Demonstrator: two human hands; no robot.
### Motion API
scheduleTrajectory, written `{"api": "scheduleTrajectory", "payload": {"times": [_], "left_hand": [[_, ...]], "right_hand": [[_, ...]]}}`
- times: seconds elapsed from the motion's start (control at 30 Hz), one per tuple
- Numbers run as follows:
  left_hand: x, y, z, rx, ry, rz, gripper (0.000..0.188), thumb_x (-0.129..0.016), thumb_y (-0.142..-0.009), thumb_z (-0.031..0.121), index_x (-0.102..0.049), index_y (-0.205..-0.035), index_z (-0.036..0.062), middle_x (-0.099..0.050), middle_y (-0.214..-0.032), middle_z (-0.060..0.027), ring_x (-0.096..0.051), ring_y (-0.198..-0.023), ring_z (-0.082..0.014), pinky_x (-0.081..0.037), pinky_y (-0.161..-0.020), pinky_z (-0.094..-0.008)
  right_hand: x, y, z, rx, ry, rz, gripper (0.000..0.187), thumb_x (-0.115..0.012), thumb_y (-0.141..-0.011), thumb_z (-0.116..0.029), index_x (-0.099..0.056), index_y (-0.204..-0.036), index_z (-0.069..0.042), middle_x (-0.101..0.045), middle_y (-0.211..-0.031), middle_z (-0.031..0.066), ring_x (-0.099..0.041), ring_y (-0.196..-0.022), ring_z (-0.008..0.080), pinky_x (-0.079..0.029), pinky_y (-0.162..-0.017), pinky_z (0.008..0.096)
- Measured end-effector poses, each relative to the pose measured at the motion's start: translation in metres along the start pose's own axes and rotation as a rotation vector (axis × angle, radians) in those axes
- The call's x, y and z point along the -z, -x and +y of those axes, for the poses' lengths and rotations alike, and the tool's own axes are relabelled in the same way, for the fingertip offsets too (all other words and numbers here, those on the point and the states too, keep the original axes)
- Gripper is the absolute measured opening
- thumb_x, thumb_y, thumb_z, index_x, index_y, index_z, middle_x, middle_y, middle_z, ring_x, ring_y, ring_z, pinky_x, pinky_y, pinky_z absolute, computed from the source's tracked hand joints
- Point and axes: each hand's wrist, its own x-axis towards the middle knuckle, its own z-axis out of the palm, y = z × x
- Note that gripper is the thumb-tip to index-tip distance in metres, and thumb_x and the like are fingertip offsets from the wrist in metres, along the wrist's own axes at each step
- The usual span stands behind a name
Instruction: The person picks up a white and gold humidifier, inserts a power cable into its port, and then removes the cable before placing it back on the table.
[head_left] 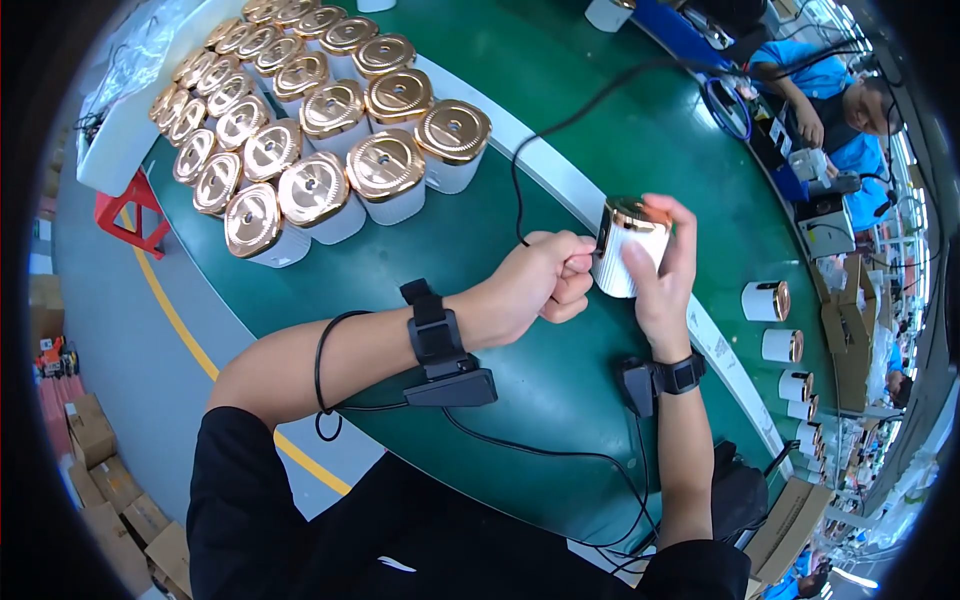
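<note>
My right hand holds up a white ribbed canister-like device with a shiny gold top, its thumb on the front and its fingers round the far side. At the device's left side, my left hand is closed in a pinch. A thin black cable runs down into that pinch from the upper right; the fingers hide its end. Whether the end sits in the device or only touches it, I cannot tell. Both wrists wear black straps with small black boxes.
Several similar gold-topped devices stand in rows on the green table at the far left. A white rail crosses the table. Beyond it stand more white devices, and a co-worker sits far right. A red stool is at left.
</note>
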Motion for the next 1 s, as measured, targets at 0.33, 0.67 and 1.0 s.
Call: {"api": "scheduleTrajectory", "payload": {"times": [0.33,0.67,1.0], "left_hand": [[-0.006,0.003,0.004,-0.1,0.035,0.011,0.04,-0.041,-0.098,0.026,-0.027,-0.062,0.0148,-0.021,-0.052,0.0045,-0.017,-0.046,-0.0086,-0.013,-0.045,-0.0273],[-0.003,0.002,0.001,-0.105,-0.055,0.134,0.035,-0.039,-0.1,0.023,-0.041,-0.068,0.0105,-0.032,-0.056,0.0048,-0.027,-0.045,-0.0069,-0.019,-0.042,-0.0253],[-0.001,0.001,0.0,-0.071,-0.014,0.07,0.033,-0.042,-0.1,0.022,-0.041,-0.069,0.011,-0.034,-0.057,0.0043,-0.028,-0.045,-0.0059,-0.019,-0.042,-0.0256]], "right_hand": [[-0.018,-0.008,-0.018,-0.325,-0.276,0.101,0.052,-0.071,-0.081,-0.016,-0.045,-0.125,-0.003,-0.056,-0.113,0.0134,-0.056,-0.102,0.0211,-0.044,-0.091,0.0325],[-0.033,0.0,-0.02,0.325,0.513,0.12,0.05,-0.073,-0.081,-0.017,-0.047,-0.121,-0.003,-0.054,-0.115,0.015,-0.055,-0.104,0.0231,-0.044,-0.091,0.0338],[-0.02,-0.007,-0.028,0.516,0.557,0.023,0.049,-0.074,-0.08,-0.015,-0.046,-0.119,-0.003,-0.055,-0.112,0.0158,-0.055,-0.102,0.0225,-0.044,-0.089,0.0339]]}}
